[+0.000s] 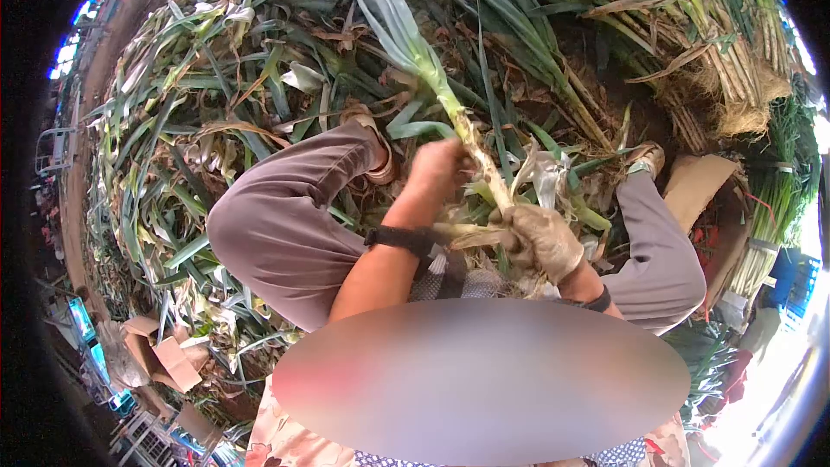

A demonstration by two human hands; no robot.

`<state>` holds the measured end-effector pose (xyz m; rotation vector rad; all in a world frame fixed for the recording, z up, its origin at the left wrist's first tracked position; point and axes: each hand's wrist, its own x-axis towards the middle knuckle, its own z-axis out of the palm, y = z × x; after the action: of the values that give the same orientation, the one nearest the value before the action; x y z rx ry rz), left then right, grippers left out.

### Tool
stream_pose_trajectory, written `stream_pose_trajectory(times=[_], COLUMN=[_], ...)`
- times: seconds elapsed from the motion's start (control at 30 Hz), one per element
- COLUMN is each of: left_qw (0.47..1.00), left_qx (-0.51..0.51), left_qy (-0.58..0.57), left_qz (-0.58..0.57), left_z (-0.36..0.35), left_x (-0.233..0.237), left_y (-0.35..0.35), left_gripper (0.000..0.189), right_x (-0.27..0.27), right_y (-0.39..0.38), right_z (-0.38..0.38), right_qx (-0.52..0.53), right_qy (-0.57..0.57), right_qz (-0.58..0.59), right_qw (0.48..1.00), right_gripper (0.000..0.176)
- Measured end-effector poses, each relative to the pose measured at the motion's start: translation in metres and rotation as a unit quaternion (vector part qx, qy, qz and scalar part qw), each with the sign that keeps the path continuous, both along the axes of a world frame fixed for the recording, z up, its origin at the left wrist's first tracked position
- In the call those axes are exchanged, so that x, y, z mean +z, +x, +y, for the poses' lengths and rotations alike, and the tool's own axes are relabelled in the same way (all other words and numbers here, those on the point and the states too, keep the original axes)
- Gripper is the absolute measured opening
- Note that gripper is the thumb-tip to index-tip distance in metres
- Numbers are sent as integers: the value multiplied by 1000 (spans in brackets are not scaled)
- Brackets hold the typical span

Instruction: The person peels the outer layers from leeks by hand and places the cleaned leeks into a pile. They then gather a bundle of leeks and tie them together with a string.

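A long green onion (467, 134) slants across the middle, its leaves toward the top and its pale root end low. My right hand (546, 240), in a dirty pale glove, is closed round the root end. Bare and smeared by motion, my left hand (441, 166) is beside the stalk's middle; its fingers are not clear, nor whether they hold anything. Below the hands, a peeled-back pale leaf (475, 238) sticks out to the left from near the glove. Loose leaf scraps lie between my legs.
Heaped onion leaves (199, 112) spread on the left. Bundled onions with roots (735, 86) lie at the upper right. A cardboard box (705, 190) stands beside my right leg, near tied green bundles (769, 199). Torn cardboard (177, 363) lies at the lower left.
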<state>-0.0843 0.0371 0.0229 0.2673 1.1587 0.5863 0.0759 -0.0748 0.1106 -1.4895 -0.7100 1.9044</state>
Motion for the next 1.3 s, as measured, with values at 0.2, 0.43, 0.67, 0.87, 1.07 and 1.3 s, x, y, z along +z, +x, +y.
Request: stream_pose_trajectory(times=[0.2,0.43,0.67,0.87,1.07,1.3], left_qw=[730,949,978,975,952,979], left_qx=[-573,-41,119,101,-45,130], left_qy=[361,259,163,196,300,155], left_qz=[94,177,-45,-8,-43,-20], left_z=[-75,-10,15,14,2,8], left_x=[-28,8,4,-3,18,15], left_y=[25,14,-3,-1,8,10], left_gripper=[17,34,21,12,14,22], right_x=[6,22,8,1,-6,-12], right_y=[5,13,-2,2,9,16], right_z=[27,23,-3,-4,0,0], right_qx=[-46,42,142,152,146,149], right_qy=[9,0,82,98,103,119], right_qz=[-26,-168,-304,-352,-448,-433], right_qw=[999,985,938,918,876,881], right_gripper=[27,29,44,39,35,35])
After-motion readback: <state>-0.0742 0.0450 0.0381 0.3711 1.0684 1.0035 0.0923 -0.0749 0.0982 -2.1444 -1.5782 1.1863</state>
